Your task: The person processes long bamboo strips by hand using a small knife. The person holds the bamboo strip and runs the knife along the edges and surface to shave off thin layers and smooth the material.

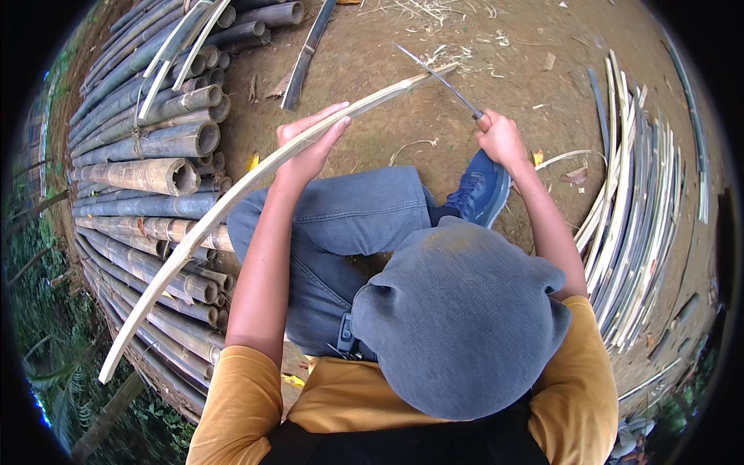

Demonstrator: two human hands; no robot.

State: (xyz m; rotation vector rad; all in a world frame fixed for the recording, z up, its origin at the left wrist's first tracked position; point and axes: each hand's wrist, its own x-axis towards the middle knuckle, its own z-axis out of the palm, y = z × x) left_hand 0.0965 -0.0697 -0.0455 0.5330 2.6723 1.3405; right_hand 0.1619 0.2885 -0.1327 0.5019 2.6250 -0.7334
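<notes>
A long, pale split bamboo strip [194, 231] runs from the lower left up to the far middle, passing over my left forearm. My left hand [310, 145] grips it in its upper half, thumb on one side and fingers on the other. In my right hand [501, 139] is a knife [456, 91], held by its brown handle with the narrow blade pointing up and left. Its blade crosses the strip close to the far tip; whether the edge touches the wood I cannot tell. Pale shavings [442, 56] lie on the ground around that tip.
Stacked bamboo poles [147, 208] fill the left side, with several split pieces [182, 46] on top. A dark bamboo length [308, 58] lies at the far middle. Bundled strips [632, 240] lie at right. My blue shoe [479, 186] rests below my right hand.
</notes>
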